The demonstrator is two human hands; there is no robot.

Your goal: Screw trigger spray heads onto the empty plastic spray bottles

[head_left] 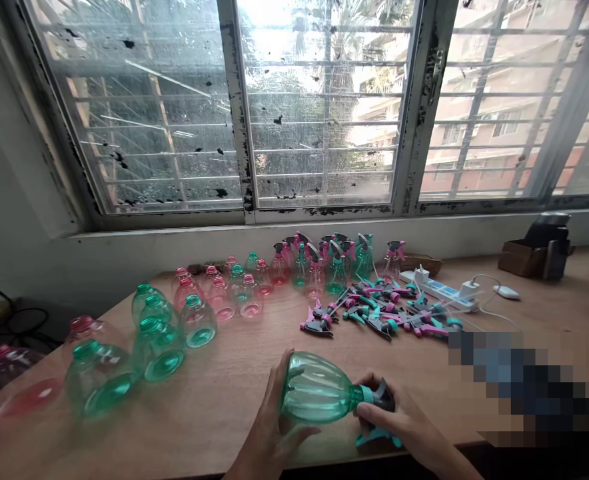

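A green see-through spray bottle (317,390) lies tilted on its side in the air above the table's front edge, its neck to the right. My left hand (274,417) is wrapped round the bottle's base. At the neck, my right hand (399,413) grips the black and teal spray head (382,397), which sits on the bottle's mouth. The teal trigger (377,437) points down below my right fingers. Whether the collar is fully screwed on I cannot tell.
Open green bottles (159,353) and pink bottles (219,300) stand at left. Several spray bottles with heads (337,267) line the window wall. Loose spray heads (379,310) lie in a pile. Behind are a power strip (439,291) and a cardboard box (524,259). A blurred patch (529,387) covers the right.
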